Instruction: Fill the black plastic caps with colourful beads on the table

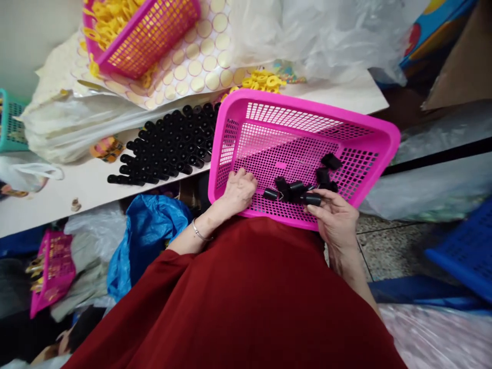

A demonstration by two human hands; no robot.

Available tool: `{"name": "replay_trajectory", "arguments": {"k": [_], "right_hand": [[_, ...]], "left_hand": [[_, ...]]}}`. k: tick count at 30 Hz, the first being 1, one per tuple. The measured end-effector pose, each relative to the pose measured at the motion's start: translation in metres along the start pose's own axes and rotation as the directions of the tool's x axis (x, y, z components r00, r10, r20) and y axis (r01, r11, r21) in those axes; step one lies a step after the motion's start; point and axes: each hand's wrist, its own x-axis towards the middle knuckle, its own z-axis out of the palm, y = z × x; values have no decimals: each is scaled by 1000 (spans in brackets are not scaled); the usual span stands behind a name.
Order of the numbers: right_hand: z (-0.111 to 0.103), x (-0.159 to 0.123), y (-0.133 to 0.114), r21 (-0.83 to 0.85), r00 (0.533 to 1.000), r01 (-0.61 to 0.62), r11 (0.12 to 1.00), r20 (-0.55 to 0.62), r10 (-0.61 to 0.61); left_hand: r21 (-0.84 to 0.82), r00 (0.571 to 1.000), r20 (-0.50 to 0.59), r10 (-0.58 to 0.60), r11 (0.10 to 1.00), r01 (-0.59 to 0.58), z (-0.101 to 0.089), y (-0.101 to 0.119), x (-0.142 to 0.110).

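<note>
A pink plastic basket tilts against my body, with several small black plastic cylinders lying loose near its lower side. Between the thumb and fingers of my right hand is one black cylinder, held just above the others. My left hand is inside the basket at its left end, fingers curled down and closed; whatever they may hold is hidden. Beyond the basket's left wall, many black cylinders stand upright in close rows on the table.
The white table carries another pink basket of yellow plastic pieces, loose yellow pieces, a sheet of round stickers and clear plastic bags. Below the table edge sits a blue bag. A blue crate stands at right.
</note>
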Motion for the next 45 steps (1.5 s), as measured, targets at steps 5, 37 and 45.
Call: {"name": "replay_trajectory", "arguments": {"k": [5,37,45], "right_hand": [[6,-6,-8,36,999,24,999,-28,-23],[4,-14,-15,-85,999,-7,996,53,11],[16,-16,-17,-380,971,231,896,154,-184]], "left_hand": [[-636,988,-151,35,762,-124,-2,9,-2],[-964,997,8,75,264,-12,4,25,10],[-897,985,-61,160,424,-125,-1,36,10]]}}
